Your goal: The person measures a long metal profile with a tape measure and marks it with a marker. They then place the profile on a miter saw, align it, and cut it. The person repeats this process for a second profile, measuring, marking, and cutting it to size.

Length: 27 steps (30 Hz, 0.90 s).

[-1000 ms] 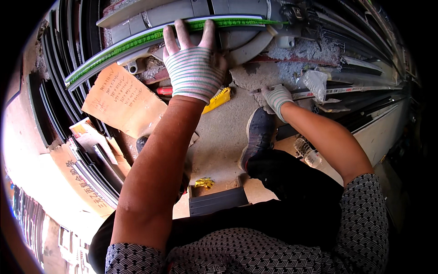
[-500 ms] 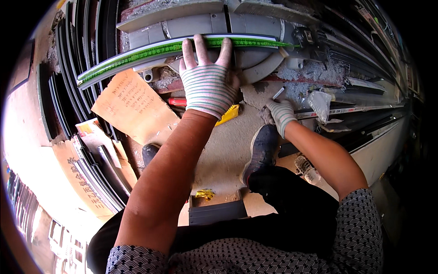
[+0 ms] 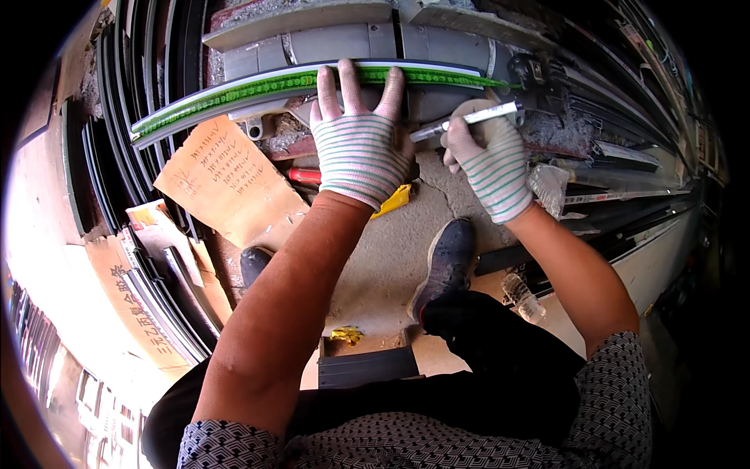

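Note:
A long dark-and-white profile strip (image 3: 445,69) lies across a grey metal machine bed at the top. Along it runs the green blade of a tape measure (image 3: 242,92), whose dark case (image 3: 534,72) sits at the right end. My left hand (image 3: 359,141), in a striped knit glove, presses flat on blade and strip with its fingers spread; the thumb is mostly hidden. Just to its right, my right hand (image 3: 492,160), gloved alike, grips a white and silver marker pen (image 3: 486,114). The pen points left, below the strip and apart from it.
Handwritten brown cardboard (image 3: 226,176) lies left of my left arm, beside a red-handled tool (image 3: 303,175) and a yellow object (image 3: 393,202). Dark profiles (image 3: 144,86) are stacked at far left, more at right. A clear plastic bottle (image 3: 522,297) lies by my right foot.
My right hand has risen from low on the right toward the strip, bringing the marker pen up. My left hand stays on the tape measure, almost unmoved.

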Available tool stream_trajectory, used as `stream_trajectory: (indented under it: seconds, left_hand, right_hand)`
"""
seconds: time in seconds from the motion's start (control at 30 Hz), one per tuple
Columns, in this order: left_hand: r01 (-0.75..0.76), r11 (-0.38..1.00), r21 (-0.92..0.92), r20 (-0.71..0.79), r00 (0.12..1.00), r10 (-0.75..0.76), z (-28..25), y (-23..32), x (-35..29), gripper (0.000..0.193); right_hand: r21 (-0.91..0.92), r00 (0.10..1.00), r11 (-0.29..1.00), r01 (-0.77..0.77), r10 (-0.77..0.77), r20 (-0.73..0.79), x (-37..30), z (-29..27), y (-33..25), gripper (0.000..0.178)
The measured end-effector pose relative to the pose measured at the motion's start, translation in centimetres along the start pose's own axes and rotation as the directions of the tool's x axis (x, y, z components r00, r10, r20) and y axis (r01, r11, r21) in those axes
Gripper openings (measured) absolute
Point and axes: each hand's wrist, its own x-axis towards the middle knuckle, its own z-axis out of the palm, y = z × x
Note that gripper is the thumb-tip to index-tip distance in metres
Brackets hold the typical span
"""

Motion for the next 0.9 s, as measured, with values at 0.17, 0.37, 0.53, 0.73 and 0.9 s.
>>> stream_trajectory:
  seconds: [0.17, 0.37, 0.53, 0.73, 0.9]
  left_hand:
    - [-0.005, 0.999, -0.038, -0.013, 1.0, 0.004, 0.1, -0.1, -0.2, 0.082]
    - [-0.004, 1.0, -0.031, -0.037, 0.999, 0.003, 0.6, -0.3, -0.3, 0.085]
    - [-0.014, 0.999, -0.03, -0.011, 1.0, 0.014, 0.6, -0.5, -0.4, 0.082]
    - [-0.013, 0.999, -0.032, 0.003, 1.0, 0.013, 0.5, -0.6, -0.4, 0.083]
    - [-0.016, 0.999, -0.043, 0.006, 1.0, 0.017, 0.5, -0.6, -0.3, 0.085]
  right_hand:
    - [-0.145, 0.992, 0.987, 0.074, -0.058, 0.114, 0.8, 1.7, -0.2, 0.014]
    - [-0.143, 0.981, 0.981, 0.128, -0.105, 0.162, 1.0, 2.3, -0.4, 0.013]
    - [-0.09, 0.946, 0.942, 0.323, -0.321, 0.036, 2.8, 1.0, -1.6, 0.017]
    - [-0.116, 0.9, 0.893, 0.435, -0.428, 0.081, 6.5, 0.7, -2.9, 0.018]
    - [-0.138, 0.87, 0.864, 0.485, -0.46, 0.177, 8.6, 1.8, -2.4, 0.015]
